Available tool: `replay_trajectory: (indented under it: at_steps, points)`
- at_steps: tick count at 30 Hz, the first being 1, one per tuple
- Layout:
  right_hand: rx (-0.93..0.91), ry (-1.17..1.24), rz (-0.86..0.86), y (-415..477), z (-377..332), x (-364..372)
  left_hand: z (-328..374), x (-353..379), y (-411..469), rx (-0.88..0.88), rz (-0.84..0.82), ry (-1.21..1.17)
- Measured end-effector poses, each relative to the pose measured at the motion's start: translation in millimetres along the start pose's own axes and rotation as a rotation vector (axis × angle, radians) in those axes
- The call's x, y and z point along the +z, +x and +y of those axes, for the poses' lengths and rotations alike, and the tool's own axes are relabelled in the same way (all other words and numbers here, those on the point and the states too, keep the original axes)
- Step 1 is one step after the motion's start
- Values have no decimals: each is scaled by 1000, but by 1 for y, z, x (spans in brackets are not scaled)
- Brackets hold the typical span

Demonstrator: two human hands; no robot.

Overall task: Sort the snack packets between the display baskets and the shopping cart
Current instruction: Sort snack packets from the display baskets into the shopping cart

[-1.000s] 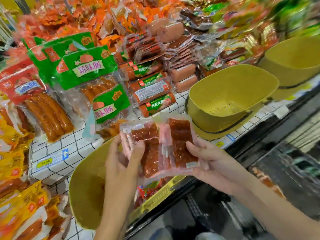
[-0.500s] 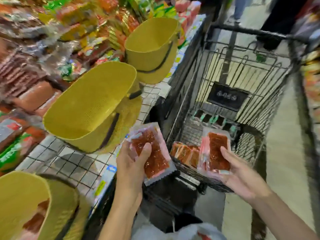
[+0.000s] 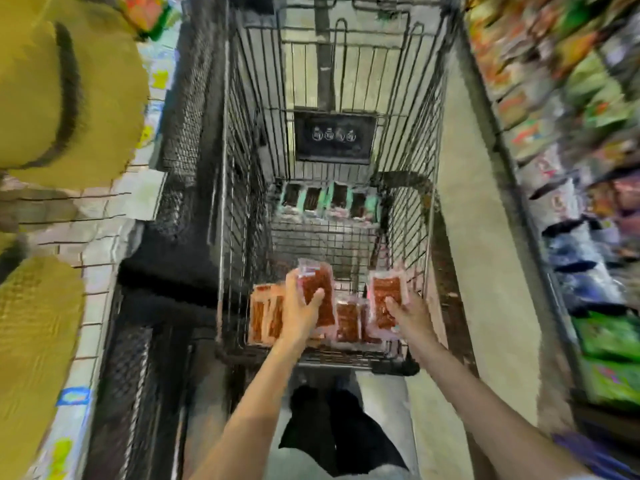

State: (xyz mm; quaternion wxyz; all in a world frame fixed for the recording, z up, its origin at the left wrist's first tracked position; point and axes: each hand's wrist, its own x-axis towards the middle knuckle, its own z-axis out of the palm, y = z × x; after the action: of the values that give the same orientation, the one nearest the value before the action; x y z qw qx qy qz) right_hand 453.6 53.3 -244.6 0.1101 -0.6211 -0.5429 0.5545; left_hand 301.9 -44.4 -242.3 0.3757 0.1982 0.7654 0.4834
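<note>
Seen from the head camera, both arms are reaching forward and down into the near end of the black wire shopping cart [image 3: 239,174]. The left hand [image 3: 300,315] is gripping a clear plastic packet of red-brown snack strips [image 3: 318,284], with the thumb lying across its front and the fingers wrapping behind it. The packet is standing nearly upright. The right hand [image 3: 411,315] is pinching a second clear packet of red-brown strips [image 3: 385,289] in the same way, thumb on the front and fingers hidden behind. The two hands are working apart, each clamping its own packet, and the two packets are not touching each other.

Under the hands, orange-tinted flat packets [image 3: 262,315] are lying on the cart floor at the near left, and more red-brown packets [image 3: 347,322] are lying between the wrists. Whether the held packets are touching these is not clear.

Teal-edged dark packets [image 3: 329,199] are sitting in a row at the far end of the floor, below a dark plaque [image 3: 334,136] on the far wall. Two yellow perforated plastic baskets, one far [image 3: 34,98] and one near [image 3: 31,341], are resting on the left display, and blurred shelf goods [image 3: 571,133] are filling the right.
</note>
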Motion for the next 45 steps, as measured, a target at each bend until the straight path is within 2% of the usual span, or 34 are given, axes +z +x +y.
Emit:
replay_trajectory:
  at_steps: [3,7,9,10,13,17,21,25,28,31,34,38,42,45]
  points:
    - [122,-248,23,25,36,30,-25,28,12,-136,-90,4]
    - [283,-266,122,42,64,55,-52,56,14,-162,-136,-53]
    - [330,-257,133,51,73,62,-62,66,19,-195,-202,4]
    - [330,-265,129,56,78,63,-66,71,23,-225,-239,66]
    - [304,-383,121,65,89,67,-82,87,33,-295,-169,298]
    - [261,-592,198,61,93,73,-85,95,34,-371,-120,561]
    - [254,-731,143,55,86,71,-83,96,34,-455,-161,756]
    - [242,-872,131,51,76,68,-86,94,35,-417,-234,846]
    - [166,-997,108,44,66,64,-85,88,36,-399,-243,811]
    - [70,-896,43,32,57,50,-78,74,34,-323,-245,788]
    - [-150,-709,-113,11,49,27,-64,50,23,-142,-299,726]
    - [-430,-668,-351,-27,34,-4,-37,-9,-17,93,-327,692]
    - [-521,-617,-503,-60,12,-24,-21,-67,-76,232,-239,691]
    - [-607,-563,-586,-82,-7,-28,-17,-92,-131,178,-74,675]
